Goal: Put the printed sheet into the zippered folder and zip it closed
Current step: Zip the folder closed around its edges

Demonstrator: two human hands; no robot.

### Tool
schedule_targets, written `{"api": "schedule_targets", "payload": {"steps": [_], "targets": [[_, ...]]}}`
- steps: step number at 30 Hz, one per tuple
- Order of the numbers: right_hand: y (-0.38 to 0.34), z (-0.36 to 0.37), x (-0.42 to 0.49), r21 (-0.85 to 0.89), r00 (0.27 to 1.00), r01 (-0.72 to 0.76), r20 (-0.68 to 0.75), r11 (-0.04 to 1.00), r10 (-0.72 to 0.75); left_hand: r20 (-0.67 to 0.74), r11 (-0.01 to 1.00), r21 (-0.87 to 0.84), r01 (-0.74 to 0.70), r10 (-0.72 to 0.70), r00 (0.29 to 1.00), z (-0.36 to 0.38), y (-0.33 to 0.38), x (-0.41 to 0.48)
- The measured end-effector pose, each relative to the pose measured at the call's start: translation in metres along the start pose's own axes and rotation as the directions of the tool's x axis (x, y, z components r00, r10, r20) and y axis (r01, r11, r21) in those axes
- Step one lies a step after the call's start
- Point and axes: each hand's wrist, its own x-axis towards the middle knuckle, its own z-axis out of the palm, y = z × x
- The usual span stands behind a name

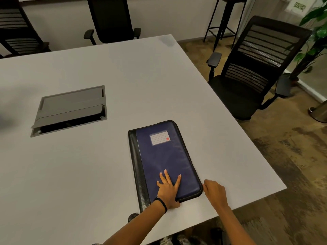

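My left hand (168,190) lies closest to me, flat on the near end of the zippered folder (164,156). Its fingers are straight and spread on the cover and its thumb is at the near edge. A black band (161,204) circles that wrist. My right hand (215,192) is just beside the folder's near right corner, knuckles up and fingers curled under, touching the corner. The fingertips are tucked out of sight, so I cannot tell whether they pinch the zipper pull or hold nothing.

The folder lies flat and closed on the white surface (88,165), near its near edge and towards its right side. Its cover is dark blue, with a black strip (137,156) down the left long side. A white lined label (159,137) with a small red mark sits near the far end. The zipper track (185,147) and pale stitching run round the rounded edge. The closed cover hides whatever is inside, and I cannot make out how far the zip is drawn.

Further left, a grey hatch (70,106) is set into the surface, its lid partly raised over a dark gap. A black mesh chair (256,68) stands off the right side, and a green plant (316,32) is cut off by the frame.
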Motion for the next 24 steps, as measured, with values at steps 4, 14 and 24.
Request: {"api": "schedule_targets", "payload": {"steps": [4, 14, 24], "targets": [[-0.004, 0.000, 0.001, 0.029, 0.999, -0.033, -0.024, 0.999, 0.034, -0.008, 1.000, 0.002, -0.001, 0.001, 1.000, 0.002, -0.001, 0.001], [0.000, -0.005, 0.011, 0.169, 1.000, -0.030, 0.009, 0.985, 0.029, -0.022, 1.000, 0.025, 0.001, -0.001, 1.000, 0.003, 0.000, 0.001], [-0.007, 0.003, 0.020, 0.530, 0.982, -0.101, -0.084, 0.842, 0.171, -0.078, 0.999, 0.008, -0.044, 0.044, 0.996, -0.014, -0.010, 0.004]]}}
